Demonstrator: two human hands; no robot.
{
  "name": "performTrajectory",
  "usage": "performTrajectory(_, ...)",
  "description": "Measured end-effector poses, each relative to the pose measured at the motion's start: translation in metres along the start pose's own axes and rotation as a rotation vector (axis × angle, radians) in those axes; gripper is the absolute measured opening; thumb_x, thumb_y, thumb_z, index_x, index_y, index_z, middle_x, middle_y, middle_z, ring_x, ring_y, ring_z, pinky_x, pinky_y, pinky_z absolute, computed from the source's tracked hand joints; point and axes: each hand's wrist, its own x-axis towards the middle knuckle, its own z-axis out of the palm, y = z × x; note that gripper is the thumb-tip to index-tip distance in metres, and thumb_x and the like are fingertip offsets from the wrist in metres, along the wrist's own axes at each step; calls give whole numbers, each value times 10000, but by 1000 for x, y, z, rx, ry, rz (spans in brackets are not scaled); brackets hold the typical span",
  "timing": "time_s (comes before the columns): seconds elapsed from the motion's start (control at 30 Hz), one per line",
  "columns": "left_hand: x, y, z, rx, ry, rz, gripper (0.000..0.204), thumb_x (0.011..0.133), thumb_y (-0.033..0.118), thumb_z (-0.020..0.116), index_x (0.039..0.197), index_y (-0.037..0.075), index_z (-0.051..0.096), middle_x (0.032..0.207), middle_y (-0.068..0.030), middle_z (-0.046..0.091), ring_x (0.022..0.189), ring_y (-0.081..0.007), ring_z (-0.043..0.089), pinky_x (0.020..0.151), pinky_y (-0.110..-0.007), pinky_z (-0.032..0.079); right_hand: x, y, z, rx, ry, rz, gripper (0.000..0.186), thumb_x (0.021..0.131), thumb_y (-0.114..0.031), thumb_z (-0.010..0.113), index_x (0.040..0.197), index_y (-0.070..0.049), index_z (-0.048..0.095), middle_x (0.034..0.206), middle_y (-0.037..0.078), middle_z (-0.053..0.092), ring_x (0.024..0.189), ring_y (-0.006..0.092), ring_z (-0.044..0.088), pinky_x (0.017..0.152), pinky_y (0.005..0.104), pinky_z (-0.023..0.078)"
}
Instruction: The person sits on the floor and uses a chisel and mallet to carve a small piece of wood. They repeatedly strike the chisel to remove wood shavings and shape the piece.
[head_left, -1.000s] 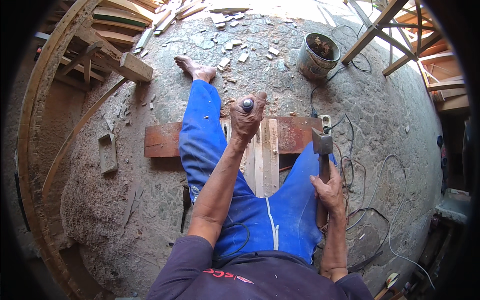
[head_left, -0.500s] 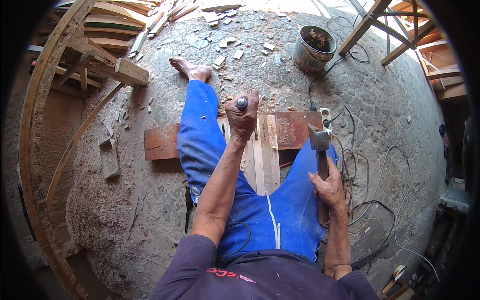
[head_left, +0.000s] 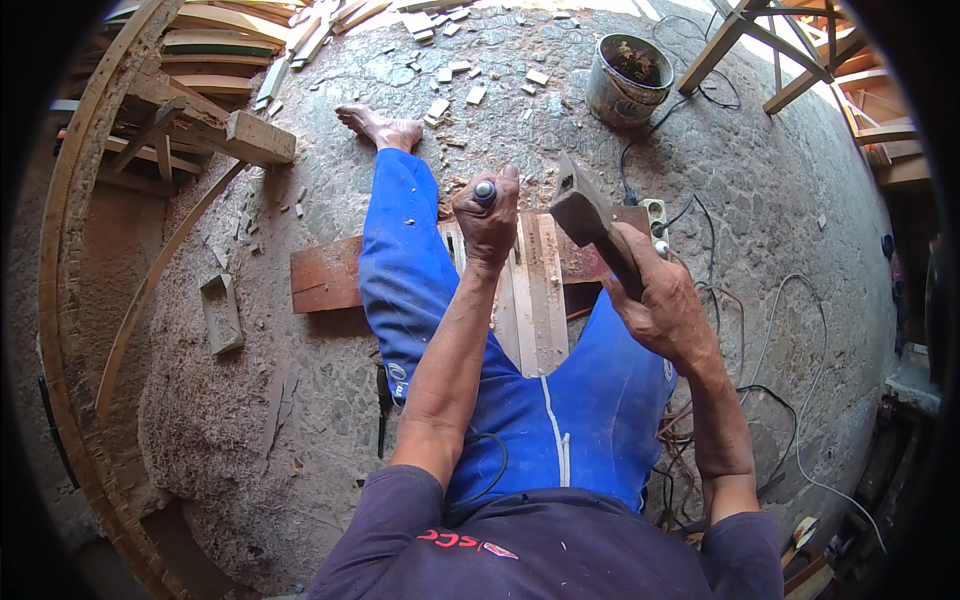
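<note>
My left hand (head_left: 487, 222) is closed round the upright handle of a chisel (head_left: 485, 191). I see that handle end on; the blade is hidden below the fist. Under this hand lie pale wooden pieces (head_left: 540, 290) with narrow slots cut in them, running lengthwise between my legs. They rest across a reddish-brown plank (head_left: 327, 277). In my right hand (head_left: 660, 300) is a hammer (head_left: 583, 207) with a dark handle and a heavy, wedge-shaped metal head. It is raised to the right of the chisel, apart from it.
A stained bucket (head_left: 628, 82) stands at the far right, near wooden trestle legs (head_left: 720, 50). A power strip (head_left: 655, 215) and loose cables lie right of the plank. Wood offcuts (head_left: 476, 95) and shavings litter the floor. At left are a small wooden box frame (head_left: 221, 313) and a curved timber (head_left: 65, 260).
My right hand has lifted the hammer from beside my right thigh, up and leftward towards the chisel. The left hand stays in nearly the same place, still holding the chisel.
</note>
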Motion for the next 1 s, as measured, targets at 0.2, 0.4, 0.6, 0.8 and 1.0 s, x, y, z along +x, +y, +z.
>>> performTrajectory(0.2, -6, -33, -13, 300, -48, 363, 148, 944, 139, 718, 1042, 54, 648, 984, -58, 639, 909, -209, 605, 802, -388, 488, 65, -65, -22, -573, -120, -332, 620, 898, -46, 690, 1467, -91, 446, 939, 178, 719, 849, 329, 754, 656, 422, 610)
performTrajectory(0.4, -14, -98, -21, 186, -97, 113, 407, 1003, 255, 685, 1338, 93, 521, 1233, -53, 585, 1137, -175, 576, 1011, -369, 477, 81, -58, -11, -695, -249, -351, 562, 915, -100, 673, 1432, -106, 455, 872, 175, 711, 733, 334, 745, 579, 437, 598)
performTrajectory(0.6, -15, -76, -4, 389, 5, 220, 189, 953, 229, 703, 1062, 78, 672, 1004, -108, 686, 927, -318, 668, 800, -455, 514, 78, -56, -9, -629, -247, -275, 478, 928, -94, 629, 1378, -111, 469, 882, 198, 705, 776, 381, 734, 619, 499, 574)
performTrajectory(0.8, -16, 0, -12, -8, -302, -57, 121, 892, 92, 736, 806, 24, 685, 678, -18, 649, 613, -146, 624, 546, -355, 483, 51, -26, -19, -388, -173, -210, 592, 861, -62, 654, 1422, -96, 470, 982, 237, 710, 881, 434, 709, 780, 521, 565)
performTrajectory(1.0, 0, 1, -21, -113, -131, -116, 323, 945, 61, 671, 646, 71, 551, 557, 45, 506, 476, -30, 448, 435, -239, 343, 32, -34, -33, -91, -59, -74, 590, 873, -57, 704, 1424, -61, 490, 1083, 242, 711, 994, 419, 716, 853, 456, 562)
